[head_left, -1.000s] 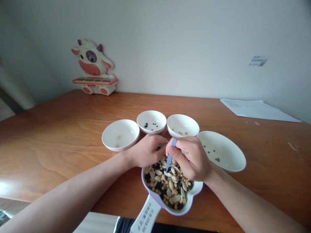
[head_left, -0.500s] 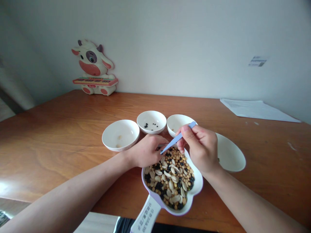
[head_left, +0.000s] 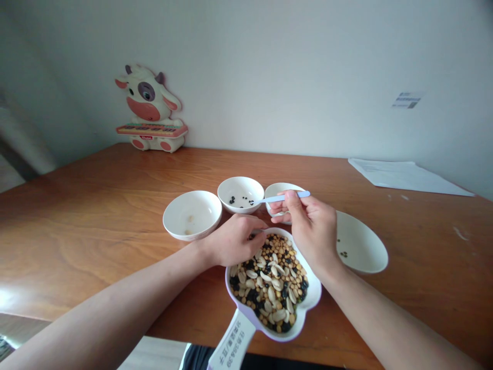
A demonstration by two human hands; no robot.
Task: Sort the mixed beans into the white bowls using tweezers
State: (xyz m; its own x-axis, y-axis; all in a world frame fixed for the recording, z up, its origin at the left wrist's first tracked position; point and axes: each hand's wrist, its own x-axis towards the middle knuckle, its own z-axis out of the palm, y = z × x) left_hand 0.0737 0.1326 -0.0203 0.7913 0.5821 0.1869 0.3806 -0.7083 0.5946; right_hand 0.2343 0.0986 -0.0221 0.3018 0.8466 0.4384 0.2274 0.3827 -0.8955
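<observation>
My left hand (head_left: 238, 239) is closed on the far left rim of a white and lilac handled bowl (head_left: 314, 295). Mixed peanuts, yellow beans and black beans (head_left: 269, 280) fill this bowl, and its handle (head_left: 233, 339) points toward me. Pinched in my right hand (head_left: 310, 226) are light blue tweezers (head_left: 279, 198), their tip over the right inside of a small white bowl (head_left: 227, 191). A few black beans (head_left: 232, 200) lie inside that bowl, some close to the tip. Whether the tip still grips a bean I cannot tell.
A white bowl (head_left: 179, 208) with pale bits stands left. Behind my right hand is another white bowl (head_left: 283, 186), partly hidden; a wider one (head_left: 365, 244) with several small beans sits right. A cow toy keyboard (head_left: 152, 115) and papers (head_left: 404, 177) lie along the wall.
My right hand has swung the tweezers from beside my left hand, forward and up to the bowl of black beans. The left hand stays on the handled bowl's rim.
</observation>
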